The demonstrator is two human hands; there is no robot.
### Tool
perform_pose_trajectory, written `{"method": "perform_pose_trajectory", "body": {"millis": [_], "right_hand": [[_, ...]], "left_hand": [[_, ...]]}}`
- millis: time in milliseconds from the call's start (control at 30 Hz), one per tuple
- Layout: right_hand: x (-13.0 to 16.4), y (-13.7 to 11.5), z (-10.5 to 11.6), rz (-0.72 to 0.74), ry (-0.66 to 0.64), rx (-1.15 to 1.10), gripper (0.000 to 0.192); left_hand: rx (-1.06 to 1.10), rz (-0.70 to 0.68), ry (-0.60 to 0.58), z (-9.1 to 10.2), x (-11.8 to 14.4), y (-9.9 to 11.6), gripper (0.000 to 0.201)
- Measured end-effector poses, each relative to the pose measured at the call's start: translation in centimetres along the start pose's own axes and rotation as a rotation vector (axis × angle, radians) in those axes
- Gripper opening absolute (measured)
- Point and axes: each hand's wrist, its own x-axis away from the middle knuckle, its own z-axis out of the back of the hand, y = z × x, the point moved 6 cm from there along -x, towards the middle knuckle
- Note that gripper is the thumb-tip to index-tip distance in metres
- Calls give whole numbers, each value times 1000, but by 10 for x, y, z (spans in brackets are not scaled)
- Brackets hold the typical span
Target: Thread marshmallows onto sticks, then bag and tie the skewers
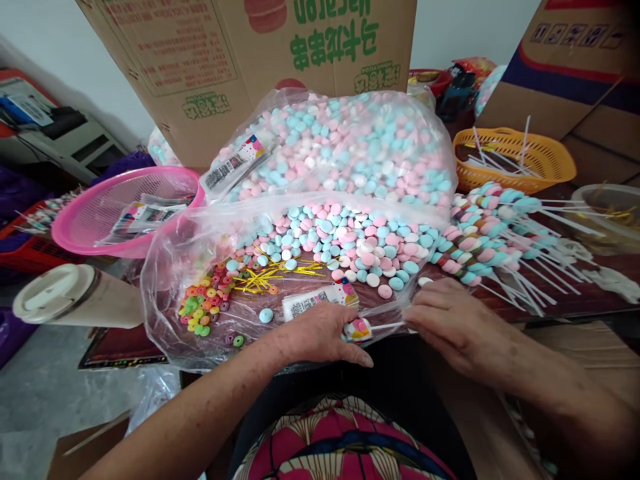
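My left hand (323, 330) lies over a stack of small printed clear bags (313, 300), its thumb spread away from the fingers. Just beyond its fingertips is a printed wrapper (358, 329) with a white stick (387, 326) running out to the right. My right hand (447, 327) has its fingers closed at the far end of that stick. Pink, blue and white button-shaped candies (370, 243) spill from a large clear plastic bag (165, 287) in front of my hands. Gold twist ties (265, 275) and colourful ring candies (207, 297) lie to the left on the plastic.
Candy skewers (493, 233) are piled at right, below an orange basket (550, 153) with white sticks. At left stand a pink basket (65, 227) holding printed bags and a lidded cup (100, 297). A large cardboard box (190, 67) rises behind the candy bag.
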Motion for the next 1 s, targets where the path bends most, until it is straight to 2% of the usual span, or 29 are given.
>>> {"method": "perform_pose_trajectory", "body": {"millis": [100,167,200,267,333,367,433,533,633,767,833,900,933,1000], "right_hand": [[-10,-13,-23,-27,-12,-18,23],[-17,-20,-39,-48,13,-40,23],[-20,-23,-44,-47,30,-57,23],[-23,-24,-47,-39,65,-89,24],[-24,-20,-41,-39,96,-115,24],[-24,-18,-36,-37,110,-131,23],[-24,-16,-26,-23,135,-157,22],[-29,-20,-17,13,135,-176,22],[-42,-31,-22,47,91,-179,23],[-62,-42,-31,74,73,-199,25],[-68,-39,-32,-9,111,-262,21],[-69,-30,-33,-209,161,-390,18],[-68,-27,-39,-313,146,-476,23],[-68,-31,-58,-419,15,-638,27]], "left_hand": [[-74,47,79,-8,-6,5,29],[-25,27,127,-11,-6,9,24],[40,-6,137,-10,-3,10,28],[205,-79,158,0,8,6,50],[307,-139,186,18,26,-4,75],[282,-144,192,25,36,-11,78],[240,-137,127,30,52,-25,66],[342,-99,6,15,65,-34,40],[409,-137,84,3,66,-26,39],[330,-119,226,-1,64,-17,30],[311,-65,297,2,65,-21,33],[302,3,374,4,67,-28,33],[294,46,397,4,68,-32,31],[243,159,399,1,70,-39,24]]}}
